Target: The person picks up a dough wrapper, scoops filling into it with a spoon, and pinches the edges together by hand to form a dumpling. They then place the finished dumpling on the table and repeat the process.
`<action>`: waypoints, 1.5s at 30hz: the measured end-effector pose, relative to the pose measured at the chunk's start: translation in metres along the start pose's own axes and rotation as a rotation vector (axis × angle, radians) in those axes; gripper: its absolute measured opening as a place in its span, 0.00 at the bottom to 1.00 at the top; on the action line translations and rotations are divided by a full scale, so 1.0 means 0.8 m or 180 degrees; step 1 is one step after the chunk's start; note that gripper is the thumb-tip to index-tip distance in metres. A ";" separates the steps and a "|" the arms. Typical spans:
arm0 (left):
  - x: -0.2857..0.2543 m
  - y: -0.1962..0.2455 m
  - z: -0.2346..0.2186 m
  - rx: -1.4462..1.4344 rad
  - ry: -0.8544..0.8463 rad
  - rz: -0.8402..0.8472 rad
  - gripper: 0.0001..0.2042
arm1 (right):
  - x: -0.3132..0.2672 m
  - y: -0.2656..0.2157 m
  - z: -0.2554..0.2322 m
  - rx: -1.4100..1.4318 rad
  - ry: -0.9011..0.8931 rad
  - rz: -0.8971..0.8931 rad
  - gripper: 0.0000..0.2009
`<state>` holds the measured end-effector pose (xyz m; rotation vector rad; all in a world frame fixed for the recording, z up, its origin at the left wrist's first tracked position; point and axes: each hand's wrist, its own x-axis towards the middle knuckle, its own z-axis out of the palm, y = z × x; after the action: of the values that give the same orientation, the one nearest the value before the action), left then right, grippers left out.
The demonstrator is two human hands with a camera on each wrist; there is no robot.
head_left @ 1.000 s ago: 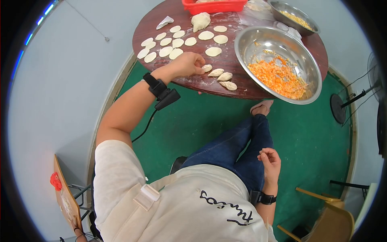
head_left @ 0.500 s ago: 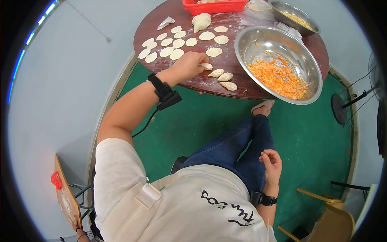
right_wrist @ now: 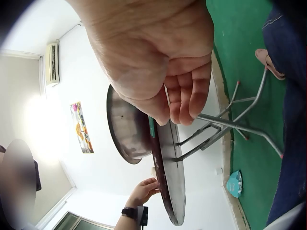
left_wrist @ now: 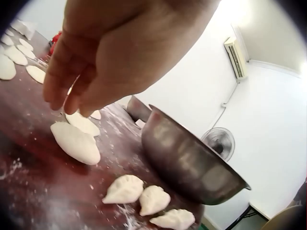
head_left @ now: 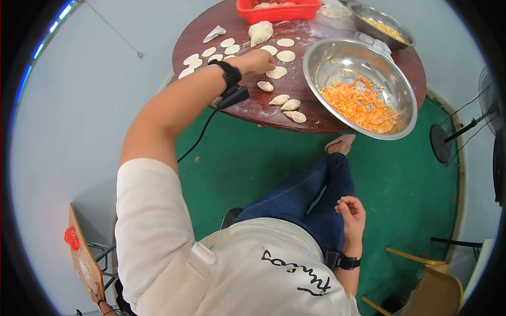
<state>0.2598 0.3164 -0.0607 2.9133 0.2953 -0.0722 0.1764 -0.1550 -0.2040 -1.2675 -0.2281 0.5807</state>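
Note:
The left hand (head_left: 257, 62) is over the table, its fingertips beside a round flat dough wrapper (head_left: 277, 72); whether they touch it is unclear. In the left wrist view the left hand (left_wrist: 129, 52) points its loosely bent fingers down, just behind a folded dough piece (left_wrist: 75, 143). That folded piece (head_left: 265, 86) lies alone on the table, with three pleated dumplings (head_left: 291, 105) nearer the front edge. Away from the table, the right hand (head_left: 353, 211) hangs above the lap, loosely curled and empty. The right wrist view shows the right hand (right_wrist: 158, 62) with relaxed fingers.
A large steel bowl (head_left: 314, 52) with orange and yellow filling stands at the table's right. Behind are a smaller bowl (head_left: 356, 17), a red basket (head_left: 287, 12) and a dough lump (head_left: 261, 32). More wrappers (head_left: 208, 51) lie at left.
The left hand has let go of the folded dough piece and moved up the table, toward the wrappers. The right hand has stayed where it was.

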 end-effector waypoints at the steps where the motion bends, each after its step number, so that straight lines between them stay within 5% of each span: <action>1: 0.007 0.005 -0.002 0.0267 -0.0217 -0.0224 0.11 | 0.000 -0.001 0.001 -0.0006 0.0008 -0.0017 0.07; 9: 0.023 0.020 -0.002 0.0576 -0.0501 -0.0335 0.15 | -0.004 0.001 -0.008 -0.0083 0.0178 -0.0065 0.07; 14: 0.014 0.016 0.000 -0.0702 -0.0487 -0.0886 0.13 | -0.005 -0.003 -0.002 -0.0073 0.0183 -0.0033 0.06; 16: 0.013 0.014 -0.003 -0.0075 -0.0587 -0.0584 0.13 | -0.005 -0.006 -0.001 -0.0104 0.0152 -0.0038 0.06; 19: -0.005 0.019 -0.016 0.0081 0.0510 -0.0073 0.10 | -0.005 -0.008 -0.003 -0.0191 0.0147 -0.0053 0.06; 24: -0.101 0.095 -0.037 -0.1352 0.0794 0.0399 0.05 | 0.001 -0.016 0.005 -0.0094 -0.0024 -0.0042 0.09; 28: -0.187 0.173 0.031 -0.1691 0.0043 0.1347 0.04 | 0.023 -0.039 0.053 0.0402 -0.0742 -0.0010 0.19; 30: -0.213 0.200 0.068 -0.2113 -0.0725 0.1200 0.05 | 0.031 -0.048 0.085 0.0648 -0.1100 -0.0181 0.24; 36: -0.218 0.206 0.071 -0.2587 -0.1503 0.0763 0.06 | 0.035 -0.044 0.097 -0.0150 -0.1094 0.0008 0.15; 38: -0.192 0.179 0.052 -0.2780 -0.0906 0.0662 0.07 | 0.030 -0.041 0.087 -0.0341 -0.0860 0.0166 0.11; 40: -0.153 0.134 0.034 -0.1705 0.0947 0.0707 0.08 | 0.025 -0.036 0.077 -0.0207 -0.0759 0.0152 0.10; 41: -0.136 0.110 0.022 -0.1290 0.1412 0.0504 0.08 | 0.022 -0.034 0.074 -0.0075 -0.0666 0.0137 0.09; 45: -0.097 0.022 0.025 -0.0364 0.1003 0.0317 0.14 | 0.009 -0.033 0.065 -0.0015 -0.0431 0.0344 0.08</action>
<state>0.1872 0.2804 -0.0711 2.8121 0.1951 0.4083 0.1655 -0.1131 -0.1644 -1.2518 -0.2746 0.7603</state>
